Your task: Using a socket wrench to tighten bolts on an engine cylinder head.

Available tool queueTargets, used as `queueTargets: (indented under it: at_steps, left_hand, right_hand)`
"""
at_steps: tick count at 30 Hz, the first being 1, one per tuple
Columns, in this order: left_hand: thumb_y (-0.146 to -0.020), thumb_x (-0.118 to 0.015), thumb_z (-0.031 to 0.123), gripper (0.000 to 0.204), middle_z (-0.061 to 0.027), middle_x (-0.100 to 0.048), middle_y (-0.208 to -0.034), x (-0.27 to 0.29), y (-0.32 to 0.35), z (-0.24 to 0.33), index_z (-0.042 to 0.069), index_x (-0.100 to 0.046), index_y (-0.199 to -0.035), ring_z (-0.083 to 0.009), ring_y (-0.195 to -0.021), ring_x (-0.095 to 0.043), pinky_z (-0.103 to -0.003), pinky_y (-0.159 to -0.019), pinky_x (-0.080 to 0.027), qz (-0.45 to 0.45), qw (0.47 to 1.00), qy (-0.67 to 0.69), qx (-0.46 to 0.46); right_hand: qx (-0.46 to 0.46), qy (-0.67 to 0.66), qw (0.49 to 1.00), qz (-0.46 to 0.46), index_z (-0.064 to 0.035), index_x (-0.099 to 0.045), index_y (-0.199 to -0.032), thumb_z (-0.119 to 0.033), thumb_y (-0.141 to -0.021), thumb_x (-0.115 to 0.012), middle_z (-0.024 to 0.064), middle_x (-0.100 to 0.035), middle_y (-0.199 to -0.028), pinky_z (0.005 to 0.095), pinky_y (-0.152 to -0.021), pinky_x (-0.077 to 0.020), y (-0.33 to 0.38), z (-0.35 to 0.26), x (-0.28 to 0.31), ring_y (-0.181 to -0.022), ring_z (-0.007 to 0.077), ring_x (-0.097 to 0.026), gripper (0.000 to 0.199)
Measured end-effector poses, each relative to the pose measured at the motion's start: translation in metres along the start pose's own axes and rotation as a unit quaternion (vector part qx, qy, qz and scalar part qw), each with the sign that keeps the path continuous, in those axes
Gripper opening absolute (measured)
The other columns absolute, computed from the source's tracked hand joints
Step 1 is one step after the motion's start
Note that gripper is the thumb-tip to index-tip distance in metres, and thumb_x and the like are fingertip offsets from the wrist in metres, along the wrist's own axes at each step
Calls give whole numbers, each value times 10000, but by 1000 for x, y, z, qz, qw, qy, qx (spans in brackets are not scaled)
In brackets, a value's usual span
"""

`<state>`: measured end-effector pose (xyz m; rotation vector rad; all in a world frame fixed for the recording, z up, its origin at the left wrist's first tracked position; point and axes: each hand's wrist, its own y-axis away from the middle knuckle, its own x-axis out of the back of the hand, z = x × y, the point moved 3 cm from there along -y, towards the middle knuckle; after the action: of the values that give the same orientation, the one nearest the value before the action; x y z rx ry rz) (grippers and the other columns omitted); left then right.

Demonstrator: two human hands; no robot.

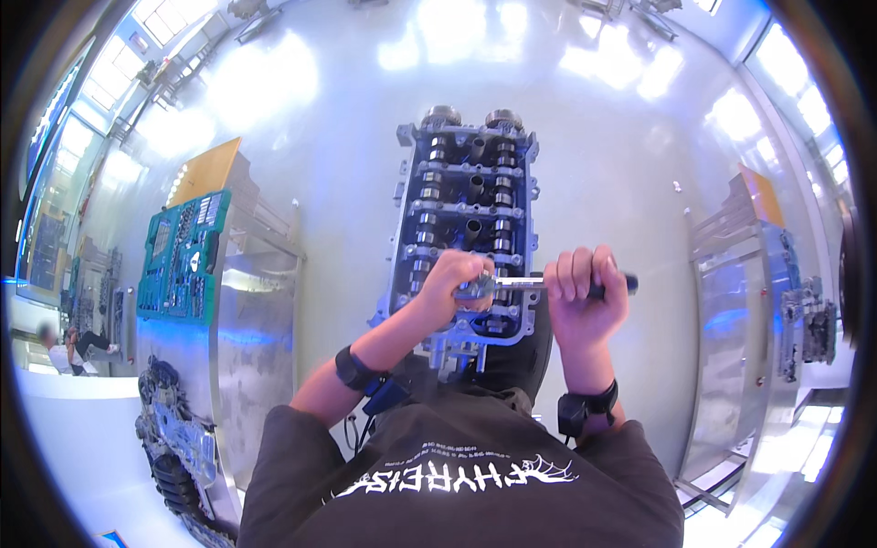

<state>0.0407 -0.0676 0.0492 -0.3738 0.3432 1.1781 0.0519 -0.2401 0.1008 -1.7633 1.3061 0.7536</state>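
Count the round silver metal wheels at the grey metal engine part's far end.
2: one round silver metal wheel at the engine part's far-left corner, another such wheel at its far-right corner. No others show there.

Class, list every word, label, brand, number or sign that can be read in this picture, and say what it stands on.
Dark T-shirt: one row of large white lettering across the front, not copied out here.
Same shirt: smaller white lines, too small to read.
Long-handled tool, metal engine part, green tool case: any markings too small to read.
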Motion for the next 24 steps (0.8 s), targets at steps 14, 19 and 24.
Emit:
queueTargets:
  at_steps: [14,19,24]
  left_hand:
    - [-893,-488,343,479,25,-354,-504,-19,-2,-11,81,-379,-506,-74,-487,-294,-269,-468,-222,-112,992,1,57]
    - [-874,-493,314,455,29,-338,-490,-18,-5,-10,90,-372,-497,-66,-459,-280,-267,-441,-195,-80,995,6,53]
    - [-859,-512,266,468,8,-314,-454,-22,-7,-9,90,-326,-467,-86,-422,-271,-276,-402,-181,-37,998,19,39]
  right_hand:
    - [-130,-56,979,147,-136,-359,-587,-193,-857,-468,-33,-256,-452,273,-391,-260,-21,-12,23,-380,107,-246,297]
    - [-142,-77,975,150,-144,-354,-587,-195,-861,-461,-54,-232,-433,261,-370,-241,-28,-9,23,-354,94,-211,299]
    - [-149,-80,976,137,-148,-356,-584,-191,-862,-461,-60,-240,-429,256,-373,-233,-32,-10,24,-353,89,-212,301]
